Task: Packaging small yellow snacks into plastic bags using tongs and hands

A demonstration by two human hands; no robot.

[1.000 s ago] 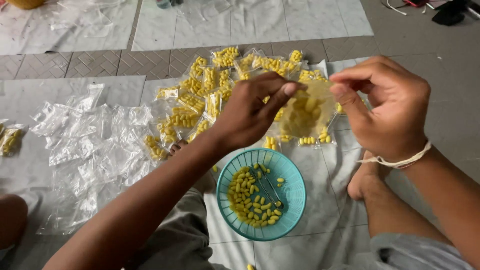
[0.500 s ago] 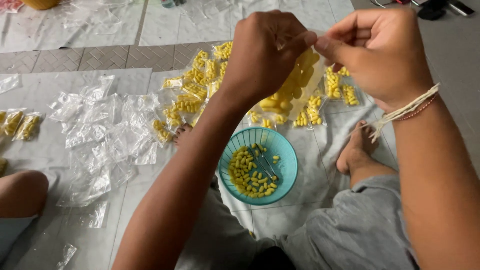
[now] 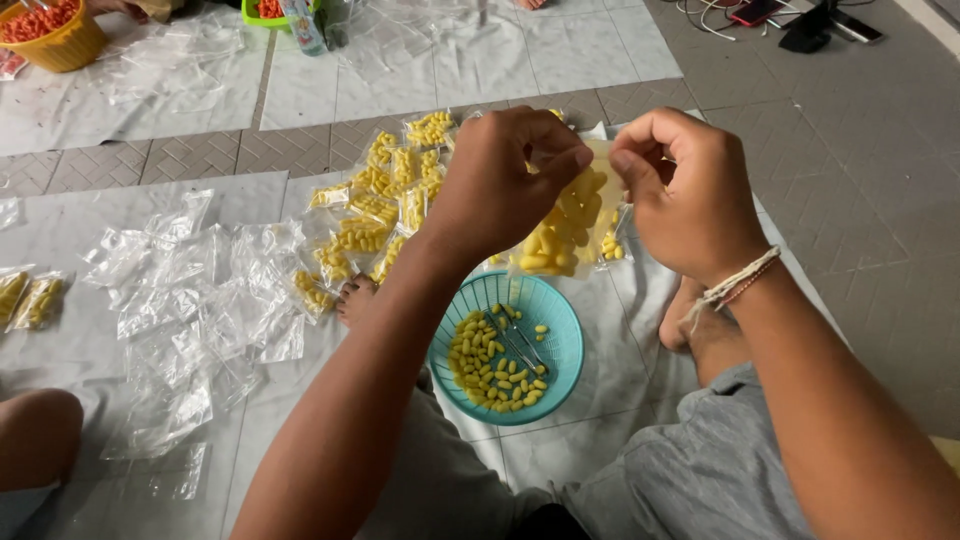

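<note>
My left hand (image 3: 500,180) and my right hand (image 3: 685,195) pinch the top edge of a small clear bag (image 3: 565,230) filled with yellow capsule-shaped pieces, held in the air between them. Below the bag sits a teal plastic basket (image 3: 560,310) with several loose yellow pieces and a pair of metal tweezers (image 3: 515,345). Beyond my hands lies a pile of filled clear bags (image 3: 385,195) of the same yellow pieces.
Empty clear bags (image 3: 190,300) are spread on white sheeting at left. Two filled bags (image 3: 30,300) lie at the far left. An orange basket (image 3: 50,35) stands top left. Another person's knee (image 3: 35,435) is at bottom left. My bare feet (image 3: 690,320) flank the basket.
My hands have come down and moved away from the camera with the bag still pinched between them. The view has tilted so more of the far floor shows.
</note>
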